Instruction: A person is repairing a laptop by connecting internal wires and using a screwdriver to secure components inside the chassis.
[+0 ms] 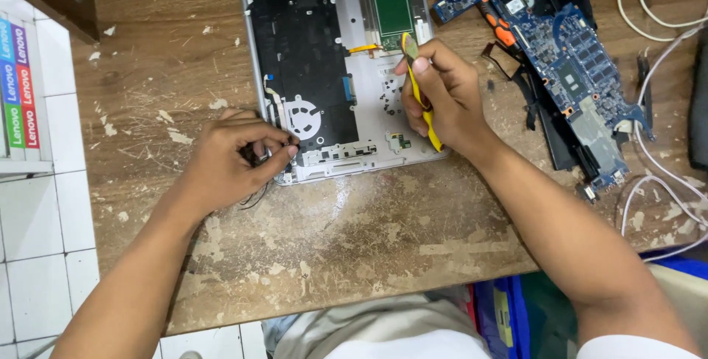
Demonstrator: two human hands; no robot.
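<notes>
Your right hand [442,97] is closed tight around the yellow pry tool [420,97], its tip down on the opened laptop shell [369,86] just beside the green board [391,10], so keep that tip flat and shallow and lever gently rather than stab. Your left hand [228,160] is pinched shut on the thin black cable [254,154] at the shell's lower left corner, by the round speaker grille [302,119]. I'd steady the shell with that hand and ease the cable, not tug it, on the worn wooden table [332,241].
</notes>
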